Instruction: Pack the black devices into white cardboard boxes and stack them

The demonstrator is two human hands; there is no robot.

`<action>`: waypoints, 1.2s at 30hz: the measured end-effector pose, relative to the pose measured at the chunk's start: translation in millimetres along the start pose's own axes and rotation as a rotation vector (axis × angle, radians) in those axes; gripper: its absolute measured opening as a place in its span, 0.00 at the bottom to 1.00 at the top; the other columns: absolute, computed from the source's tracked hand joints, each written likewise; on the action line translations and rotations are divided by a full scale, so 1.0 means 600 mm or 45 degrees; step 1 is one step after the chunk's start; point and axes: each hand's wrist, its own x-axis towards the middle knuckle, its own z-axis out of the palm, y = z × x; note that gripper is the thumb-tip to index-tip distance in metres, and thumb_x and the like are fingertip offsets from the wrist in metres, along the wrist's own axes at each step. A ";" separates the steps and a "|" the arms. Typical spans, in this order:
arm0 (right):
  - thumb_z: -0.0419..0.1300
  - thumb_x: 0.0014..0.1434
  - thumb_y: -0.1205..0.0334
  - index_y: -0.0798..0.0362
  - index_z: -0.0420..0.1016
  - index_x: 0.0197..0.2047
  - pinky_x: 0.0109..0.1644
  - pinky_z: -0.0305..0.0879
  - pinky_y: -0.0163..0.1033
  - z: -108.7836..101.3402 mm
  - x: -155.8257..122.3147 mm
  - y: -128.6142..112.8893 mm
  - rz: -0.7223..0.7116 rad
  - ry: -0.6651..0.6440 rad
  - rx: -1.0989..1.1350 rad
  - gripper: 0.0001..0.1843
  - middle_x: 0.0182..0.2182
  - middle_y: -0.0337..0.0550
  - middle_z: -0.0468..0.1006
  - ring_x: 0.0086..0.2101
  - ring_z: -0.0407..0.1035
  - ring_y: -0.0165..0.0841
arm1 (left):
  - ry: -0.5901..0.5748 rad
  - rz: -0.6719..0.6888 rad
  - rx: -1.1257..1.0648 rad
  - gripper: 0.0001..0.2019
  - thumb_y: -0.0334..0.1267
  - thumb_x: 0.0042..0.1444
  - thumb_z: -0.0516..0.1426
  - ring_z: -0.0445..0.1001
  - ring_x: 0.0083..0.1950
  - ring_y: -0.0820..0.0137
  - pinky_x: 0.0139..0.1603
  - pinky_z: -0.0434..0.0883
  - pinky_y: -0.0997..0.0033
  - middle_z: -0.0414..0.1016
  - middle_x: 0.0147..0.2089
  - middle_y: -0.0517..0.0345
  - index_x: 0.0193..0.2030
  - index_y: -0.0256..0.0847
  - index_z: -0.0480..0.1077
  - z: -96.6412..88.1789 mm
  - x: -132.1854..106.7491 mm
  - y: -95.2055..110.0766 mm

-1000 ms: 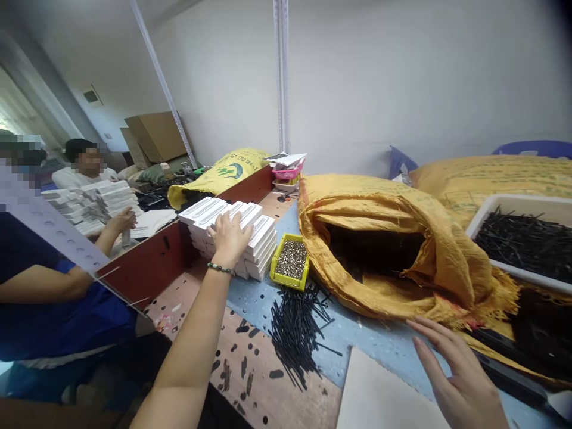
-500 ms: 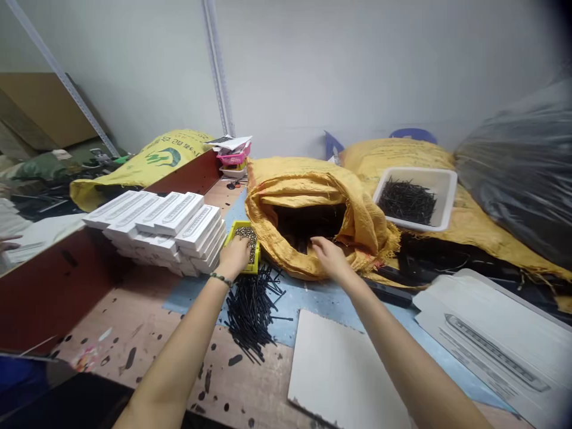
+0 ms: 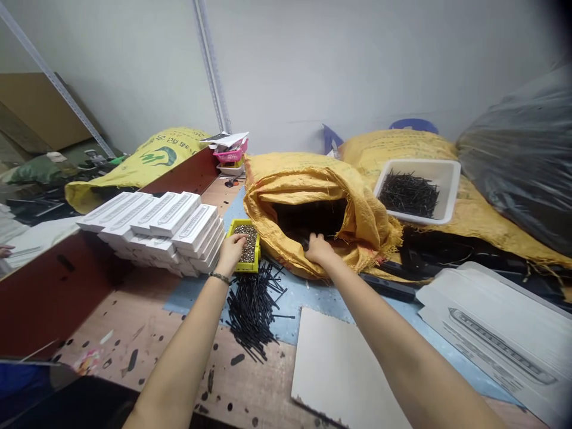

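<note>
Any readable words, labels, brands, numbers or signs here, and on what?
No text reads for certain.
Yellow sack, left: characters beside a green emblem, too blurred.
Stacked white boxes: print too small.
Flat white carton: printed lines, too blurred.
Rear orange sack: faint lettering, unreadable.

Partition board [image 3: 58, 298] runs along the left of the worktop [image 3: 165, 351]. Carton stack [image 3: 183, 223] stands on the worktop beside the board; printed sack [image 3: 172, 149] lies beyond the board. Parts bin [image 3: 257, 253], containing metal fittings [image 3: 248, 243], sits between carton stack and open sack [image 3: 308, 170]. Left hand [image 3: 231, 251] is at the bin, right hand [image 3: 319, 249] at the sack's mouth. Strip pile [image 3: 252, 313] lies before the bin. Cardboard sheet [image 3: 335, 363] lies before the open sack, with flattened carton [image 3: 496, 333] to its right. Rear right: second sack [image 3: 397, 143] bears tub [image 3: 450, 190] of strips [image 3: 409, 193]; plastic bag [image 3: 522, 155] is farther right.
</note>
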 end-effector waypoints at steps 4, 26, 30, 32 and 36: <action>0.66 0.49 0.63 0.62 0.66 0.53 0.53 0.62 0.53 -0.032 -0.027 0.022 -0.065 0.162 0.199 0.29 0.53 0.65 0.64 0.49 0.67 0.53 | -0.018 -0.129 -0.409 0.13 0.42 0.60 0.56 0.73 0.38 0.72 0.38 0.74 0.67 0.73 0.42 0.55 0.46 0.35 0.69 -0.007 -0.012 0.003; 0.66 0.48 0.65 0.48 0.68 0.33 0.55 0.66 0.57 0.009 -0.328 0.059 0.113 0.139 2.597 0.11 0.28 0.29 0.70 0.30 0.68 0.26 | -0.336 -0.540 -1.350 0.17 0.40 0.36 0.70 0.66 0.29 0.80 0.26 0.62 0.83 0.69 0.28 0.62 0.30 0.36 0.72 0.137 -0.355 -0.015; 0.67 0.46 0.68 0.48 0.67 0.32 0.52 0.69 0.55 0.010 -0.341 0.038 0.026 0.146 2.625 0.14 0.29 0.29 0.70 0.31 0.67 0.25 | -0.256 -0.468 -1.362 0.15 0.41 0.37 0.70 0.64 0.28 0.81 0.28 0.61 0.82 0.69 0.28 0.63 0.29 0.36 0.73 0.144 -0.358 -0.005; 0.66 0.47 0.68 0.48 0.66 0.33 0.51 0.70 0.54 0.011 -0.344 0.032 -0.031 0.158 2.607 0.13 0.29 0.29 0.69 0.31 0.66 0.25 | -0.221 -0.437 -1.361 0.15 0.41 0.37 0.70 0.64 0.28 0.81 0.30 0.61 0.82 0.69 0.27 0.63 0.29 0.36 0.73 0.144 -0.359 -0.002; 0.65 0.49 0.67 0.47 0.66 0.33 0.50 0.71 0.52 0.012 -0.347 0.030 -0.155 0.153 2.544 0.12 0.29 0.29 0.68 0.31 0.65 0.25 | -0.238 -0.423 -1.365 0.14 0.41 0.37 0.70 0.63 0.28 0.80 0.31 0.62 0.81 0.69 0.26 0.63 0.28 0.36 0.73 0.139 -0.359 0.001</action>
